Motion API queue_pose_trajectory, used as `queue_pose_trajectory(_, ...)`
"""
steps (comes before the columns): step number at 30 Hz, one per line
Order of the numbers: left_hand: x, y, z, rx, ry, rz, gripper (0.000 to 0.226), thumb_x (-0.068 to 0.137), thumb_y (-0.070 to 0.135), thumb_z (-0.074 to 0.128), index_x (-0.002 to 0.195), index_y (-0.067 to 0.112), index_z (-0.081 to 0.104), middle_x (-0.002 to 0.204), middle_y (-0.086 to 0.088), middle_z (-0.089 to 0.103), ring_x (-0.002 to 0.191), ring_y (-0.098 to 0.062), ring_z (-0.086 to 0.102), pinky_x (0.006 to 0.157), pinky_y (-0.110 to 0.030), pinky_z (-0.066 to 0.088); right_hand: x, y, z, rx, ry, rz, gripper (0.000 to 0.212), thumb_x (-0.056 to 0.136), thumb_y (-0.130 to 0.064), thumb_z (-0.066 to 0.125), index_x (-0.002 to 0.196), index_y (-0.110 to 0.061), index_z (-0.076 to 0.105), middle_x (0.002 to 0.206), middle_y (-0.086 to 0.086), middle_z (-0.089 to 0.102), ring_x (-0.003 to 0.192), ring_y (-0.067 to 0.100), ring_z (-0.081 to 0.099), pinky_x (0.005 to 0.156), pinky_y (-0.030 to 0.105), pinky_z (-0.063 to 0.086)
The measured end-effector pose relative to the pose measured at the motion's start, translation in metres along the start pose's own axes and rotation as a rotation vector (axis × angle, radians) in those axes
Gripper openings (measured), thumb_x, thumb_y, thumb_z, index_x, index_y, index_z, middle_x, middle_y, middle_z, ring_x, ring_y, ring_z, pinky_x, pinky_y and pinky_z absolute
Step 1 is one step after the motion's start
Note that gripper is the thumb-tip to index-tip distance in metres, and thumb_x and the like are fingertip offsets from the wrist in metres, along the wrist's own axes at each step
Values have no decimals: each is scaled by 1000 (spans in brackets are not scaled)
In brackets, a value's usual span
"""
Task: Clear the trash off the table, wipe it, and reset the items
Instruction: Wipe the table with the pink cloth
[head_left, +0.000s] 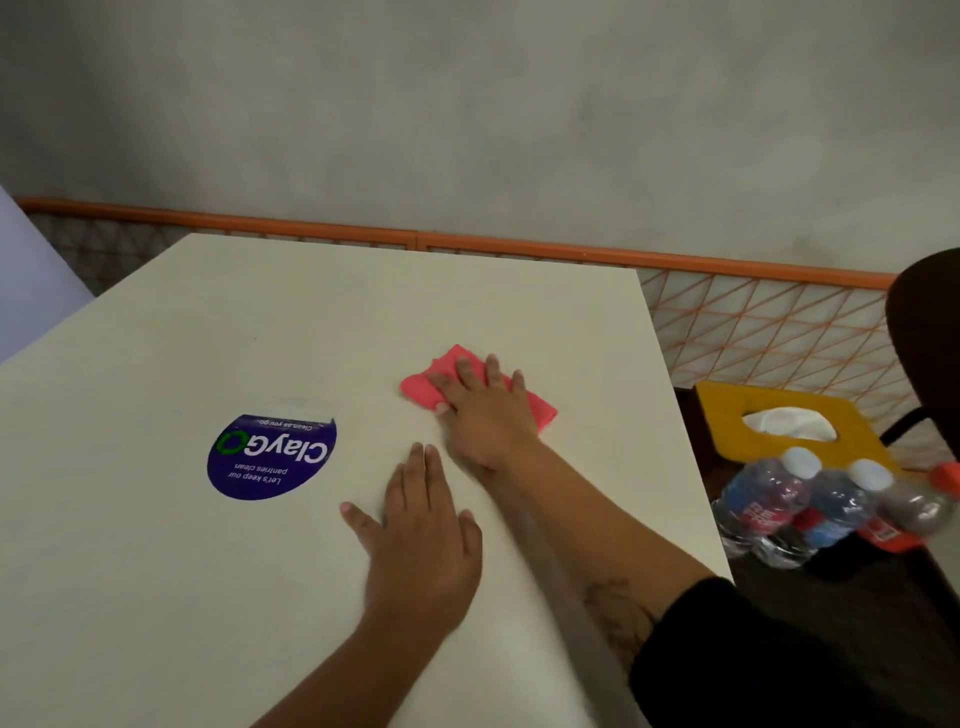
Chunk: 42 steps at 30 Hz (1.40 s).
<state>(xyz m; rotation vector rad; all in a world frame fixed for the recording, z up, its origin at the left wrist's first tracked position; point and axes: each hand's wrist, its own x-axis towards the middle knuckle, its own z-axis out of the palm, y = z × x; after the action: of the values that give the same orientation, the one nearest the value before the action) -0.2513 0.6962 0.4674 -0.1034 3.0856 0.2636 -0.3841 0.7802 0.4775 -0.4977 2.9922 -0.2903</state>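
A white square table (208, 571) fills most of the view. A folded pink cloth (448, 367) lies on the table's right half. My right hand (485, 415) presses flat on top of the cloth, fingers spread and pointing away from me. My left hand (421, 540) rests palm down on the bare tabletop just in front of the right hand, fingers apart, holding nothing. A round purple sticker (271, 457) is stuck on the table to the left of both hands.
To the right of the table, lower down, stands a yellow tissue box (727, 421) with white tissue showing, and several plastic water bottles (810, 506) beside it. A dark chair back (930, 332) is at the far right. An orange-railed lattice partition (769, 332) runs behind the table.
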Motion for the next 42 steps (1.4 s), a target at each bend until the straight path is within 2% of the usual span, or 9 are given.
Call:
queue_pose_trajectory(3,-2,-1,0,-21,24,-17,67,88,31,41,146,2,27,150,-15,34,132,-29,44,95,-71,32,-53,-4,3,18,-30,-109,48,101,-43,20,148,-39,15,160,-3,2,147,28,-6,116,50,-5)
queue_pose_trajectory(6,-1,1,2,-6,97,7,66,79,30,34,133,-5,47,135,-19,53,112,-31,61,77,-70,44,-93,21,3,-13,-20,-53,51,97,-47,17,147,-44,13,160,-9,1,147,25,-4,116,47,-1)
queue_pose_trajectory(12,0,2,4,-53,69,47,68,78,32,32,133,-4,48,133,-16,55,110,-29,62,77,-73,43,-55,101,-15,-44,72,375,51,100,-42,24,149,-39,12,160,-2,6,146,34,2,114,58,10)
queue_pose_trajectory(15,2,2,7,-83,85,49,66,83,36,32,135,-3,42,134,-16,54,111,-30,61,79,-72,41,-4,106,-18,-51,78,413,51,99,-43,23,149,-35,14,160,3,8,144,40,3,111,63,9)
queue_pose_trajectory(22,5,2,2,-157,78,-7,75,97,56,6,135,0,39,136,-16,53,115,-30,59,79,-70,43,39,35,-8,-96,15,178,52,100,-41,17,150,-32,11,160,1,4,146,37,-1,113,61,6)
queue_pose_trajectory(31,1,0,-2,-166,111,2,80,97,57,4,135,0,47,137,-19,50,120,-35,55,78,-67,45,-88,-5,7,2,-99,-190,51,99,-51,16,147,-45,1,157,-15,-8,146,16,-11,118,46,-2)
queue_pose_trajectory(35,3,0,2,-97,49,-1,82,97,56,4,126,2,58,134,-18,54,116,-33,59,77,-68,44,-131,27,2,33,-39,-28,62,84,-61,0,144,-52,12,155,-22,-5,146,11,-5,117,43,2)
queue_pose_trajectory(39,4,2,3,-16,32,11,84,83,51,-2,140,10,43,149,-10,36,135,-26,39,97,-71,26,-103,77,-8,-38,52,244,50,99,-45,21,148,-44,14,160,-9,5,147,24,3,114,53,12)
queue_pose_trajectory(42,2,1,2,1,26,-19,79,80,47,7,136,10,50,141,-8,49,131,-26,45,96,-72,28,-54,88,-11,-78,60,310,51,100,-43,22,149,-40,11,160,-2,8,146,32,5,111,60,15)
